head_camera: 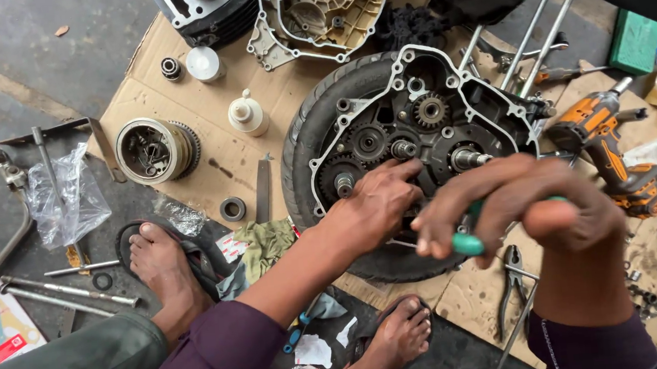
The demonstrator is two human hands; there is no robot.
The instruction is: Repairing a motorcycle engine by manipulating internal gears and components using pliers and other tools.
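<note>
An open engine crankcase (446, 89) with several dark gears lies on a black tyre (310, 123) over cardboard. My left hand (373, 208) rests on the case's lower edge, fingertips touching a shaft near the gears. My right hand (529, 204) is closed around a green-handled tool (467, 242), held just in front of the case; the tool's tip is hidden.
An orange cordless drill (615, 154) lies right of the case. Pliers (511, 275) sit below. A clutch assembly (155, 149), small white bottle (246, 114), engine cover (319, 13) and cylinder (205, 11) lie on the cardboard (204, 93). My sandalled feet (159, 264) are near.
</note>
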